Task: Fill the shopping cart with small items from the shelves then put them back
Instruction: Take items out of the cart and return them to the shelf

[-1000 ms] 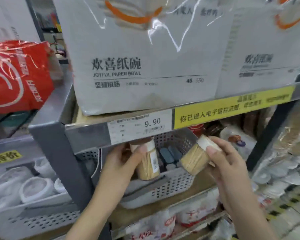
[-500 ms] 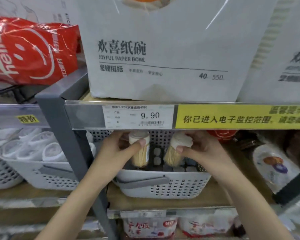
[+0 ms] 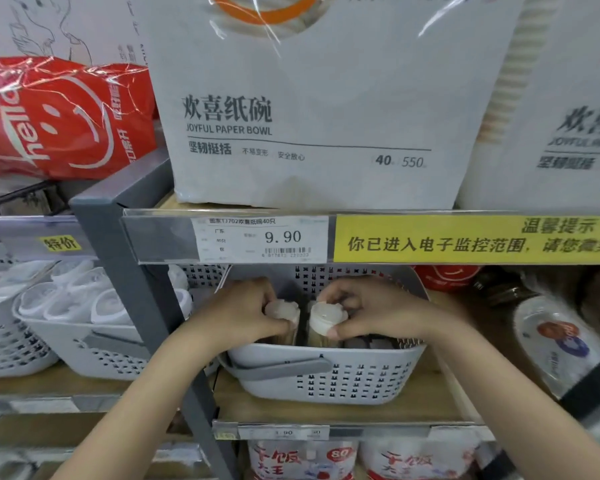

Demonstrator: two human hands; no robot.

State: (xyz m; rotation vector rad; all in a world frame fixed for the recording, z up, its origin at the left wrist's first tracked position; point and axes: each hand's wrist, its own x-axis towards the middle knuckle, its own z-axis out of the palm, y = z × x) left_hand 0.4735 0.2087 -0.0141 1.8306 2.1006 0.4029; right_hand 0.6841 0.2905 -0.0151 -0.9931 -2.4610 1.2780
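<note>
Since both hands are down inside the basket (image 3: pixel 326 379) with a jar each, I'd say we're in the put-back half of the task, right at the set-down. Left hand (image 3: pixel 243 315) has fingers and thumb curled round the top of 1 jar (image 3: pixel 282 310), right hand (image 3: pixel 371 311) is curled round the cap of the other jar (image 3: pixel 324 317). So neither hand is free, both are gripping.

The 2 jars sit side by side near the basket's left half, just apart from each other, caps poking above the rim. Can't tell if their bottoms are touching the basket floor yet, the wall hides that.

Next move, my guess: get them standing upright and settled, then loosen the fingers and pull the hands back out under the shelf edge (image 3: pixel 361 239) without knocking anything. Some dark small items (image 3: pixel 368 342) sit right beside the right jar, so there's not much room.

Looks-wise: small clear jars, white scalloped caps, packed with pale wooden sticks, probably toothpicks. Light and easy to tip, I reckon.
</note>
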